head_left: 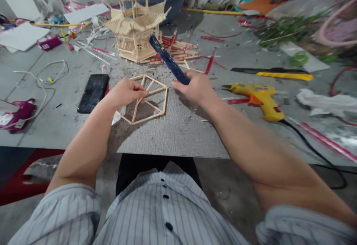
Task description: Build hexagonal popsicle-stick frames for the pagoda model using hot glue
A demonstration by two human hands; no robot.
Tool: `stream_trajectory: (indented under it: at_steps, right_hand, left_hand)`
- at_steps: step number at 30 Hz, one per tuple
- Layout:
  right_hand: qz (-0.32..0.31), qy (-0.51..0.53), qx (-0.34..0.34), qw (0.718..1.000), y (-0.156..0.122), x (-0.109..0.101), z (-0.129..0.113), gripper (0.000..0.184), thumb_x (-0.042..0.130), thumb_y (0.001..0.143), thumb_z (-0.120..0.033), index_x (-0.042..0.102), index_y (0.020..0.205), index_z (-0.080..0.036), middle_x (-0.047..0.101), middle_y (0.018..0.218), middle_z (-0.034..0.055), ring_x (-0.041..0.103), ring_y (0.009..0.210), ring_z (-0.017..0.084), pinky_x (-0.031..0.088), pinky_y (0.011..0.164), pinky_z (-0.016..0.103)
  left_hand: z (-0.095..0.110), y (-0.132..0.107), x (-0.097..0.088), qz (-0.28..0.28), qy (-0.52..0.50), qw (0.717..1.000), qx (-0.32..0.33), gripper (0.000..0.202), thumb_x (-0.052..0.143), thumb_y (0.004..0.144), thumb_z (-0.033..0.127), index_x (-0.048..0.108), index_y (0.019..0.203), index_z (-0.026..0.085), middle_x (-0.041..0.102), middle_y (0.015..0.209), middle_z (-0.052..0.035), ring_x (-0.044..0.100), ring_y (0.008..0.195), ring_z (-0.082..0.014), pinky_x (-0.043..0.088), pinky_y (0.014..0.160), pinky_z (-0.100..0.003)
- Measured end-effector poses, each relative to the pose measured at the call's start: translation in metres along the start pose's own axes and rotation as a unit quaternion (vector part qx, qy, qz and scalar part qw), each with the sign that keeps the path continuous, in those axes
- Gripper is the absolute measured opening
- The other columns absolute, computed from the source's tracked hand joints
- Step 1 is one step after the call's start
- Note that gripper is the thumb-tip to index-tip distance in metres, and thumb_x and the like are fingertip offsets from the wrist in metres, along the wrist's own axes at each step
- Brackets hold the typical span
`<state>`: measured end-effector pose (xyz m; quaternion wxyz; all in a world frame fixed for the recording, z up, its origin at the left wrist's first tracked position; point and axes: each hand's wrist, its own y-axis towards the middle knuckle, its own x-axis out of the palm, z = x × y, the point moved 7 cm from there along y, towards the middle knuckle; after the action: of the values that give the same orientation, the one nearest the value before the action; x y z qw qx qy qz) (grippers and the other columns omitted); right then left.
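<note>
My left hand (pixel 129 90) is closed in a pinch at the middle of a hexagonal frame of thin wooden sticks (pixel 147 118), which has spokes running to its centre. The frame lies on the grey table. My right hand (pixel 198 85) is wrapped round one end of a long dark blue tool with pale specks (pixel 169 60); its kind is unclear. That tool is held tilted above the table, its far end up and to the left, apart from the frame. Behind both hands stands a tiered pagoda model of wooden sticks (pixel 135 25).
A yellow hot glue gun (pixel 258 98) and a yellow-and-black cutter knife (pixel 284 74) lie at the right. A black phone (pixel 93 93) is left of the frame. Red-wrapped sticks (pixel 181 49) are piled beside the pagoda. A blue basin (pixel 178 3) stands behind.
</note>
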<state>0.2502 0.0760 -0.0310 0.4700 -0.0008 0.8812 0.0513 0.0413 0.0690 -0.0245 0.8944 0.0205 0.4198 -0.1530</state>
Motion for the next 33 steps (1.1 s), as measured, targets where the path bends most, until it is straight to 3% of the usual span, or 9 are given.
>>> stream_trajectory:
  at_steps: [5,9,13,16,21,24,33]
  right_hand:
    - [-0.011,-0.02,-0.005,1.0,-0.002,0.003,-0.001,0.032,0.06,0.085,-0.041,0.07,0.106,-0.02,0.074,0.101,0.0117,0.067,0.099,0.032,0.05,0.083,0.043]
    - [-0.019,-0.034,0.005,0.999,-0.003,0.004,0.001,0.038,0.06,0.085,-0.043,0.069,0.111,-0.018,0.072,0.107,0.0143,0.065,0.106,0.035,0.049,0.088,0.045]
    - [-0.012,-0.037,-0.009,0.999,-0.002,0.007,0.003,0.041,0.062,0.083,-0.045,0.069,0.111,-0.017,0.072,0.108,0.0153,0.066,0.106,0.036,0.049,0.09,0.047]
    - [0.011,-0.028,-0.03,0.999,-0.001,0.008,0.005,0.038,0.064,0.08,-0.049,0.071,0.105,-0.021,0.074,0.102,0.0125,0.067,0.101,0.038,0.051,0.087,0.051]
    - [0.033,-0.013,-0.054,0.998,0.001,0.009,0.009,0.035,0.066,0.076,-0.054,0.073,0.098,-0.027,0.075,0.095,0.0098,0.069,0.096,0.039,0.053,0.084,0.057]
    - [0.035,-0.017,-0.049,0.998,0.001,0.009,0.009,0.036,0.065,0.076,-0.052,0.073,0.099,-0.026,0.075,0.095,0.0101,0.069,0.096,0.04,0.054,0.085,0.058]
    - [0.039,-0.025,-0.053,0.998,0.002,0.008,0.008,0.035,0.067,0.075,-0.053,0.073,0.097,-0.027,0.075,0.095,0.0096,0.069,0.096,0.04,0.055,0.085,0.059]
  left_hand:
    - [0.012,-0.008,0.014,-0.1,0.08,0.992,0.019,0.011,0.07,0.073,0.026,0.075,0.065,0.024,0.064,0.056,0.0028,0.059,0.058,-0.0158,0.044,0.064,-0.031]
    - [0.02,-0.018,0.031,-0.186,0.09,0.978,0.015,0.019,0.066,0.075,0.024,0.069,0.056,0.024,0.057,0.046,0.0025,0.056,0.05,-0.0162,0.045,0.06,-0.032]
    - [0.022,-0.024,0.037,-0.22,0.087,0.972,-0.015,0.03,0.061,0.076,0.02,0.058,0.047,0.022,0.052,0.041,0.0019,0.05,0.041,-0.0139,0.042,0.052,-0.03]
    - [0.026,-0.025,0.038,-0.246,0.108,0.963,0.004,0.03,0.059,0.078,0.021,0.055,0.048,0.021,0.052,0.042,0.0015,0.049,0.042,-0.0123,0.041,0.052,-0.028]
    - [0.03,-0.026,0.04,-0.276,0.143,0.949,0.046,0.016,0.06,0.078,0.026,0.071,0.074,0.016,0.064,0.059,0.0008,0.055,0.055,-0.0105,0.039,0.06,-0.023]
    - [0.031,-0.025,0.04,-0.273,0.157,0.947,0.064,0.025,0.063,0.076,0.026,0.075,0.097,0.017,0.07,0.074,0.0009,0.059,0.066,-0.011,0.039,0.066,-0.022]
    - [0.029,-0.026,0.042,-0.288,0.144,0.944,0.074,0.038,0.061,0.078,0.026,0.073,0.114,0.02,0.067,0.069,0.0025,0.055,0.062,-0.0107,0.037,0.066,-0.022]
